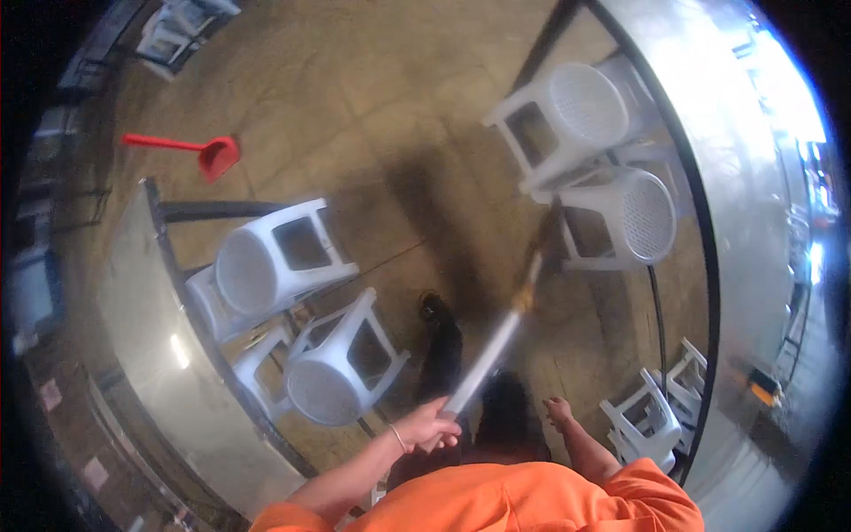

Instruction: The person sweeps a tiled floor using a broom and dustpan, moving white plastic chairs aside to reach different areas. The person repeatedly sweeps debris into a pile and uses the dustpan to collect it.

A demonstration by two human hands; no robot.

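Note:
My left hand (432, 427) is closed around the upper end of a light-coloured pole (488, 356). The pole slants away from me over the concrete floor, with a yellowish joint partway down. Its far end is dark and blurred beside the white plastic stools on the right, so I cannot tell what it is. My right hand (557, 409) hangs beside my legs, away from the pole, its fingers small and partly curled. A red dustpan (221, 158) with a long handle lies on the floor at the upper left.
White plastic stools (247, 271) stand tilted by the metal-topped table (159, 306) on the left. More stools (588, 103) line the long metal table (744, 219) on the right, some nearer me (645, 412). A yellow and black object (764, 388) is at the right table.

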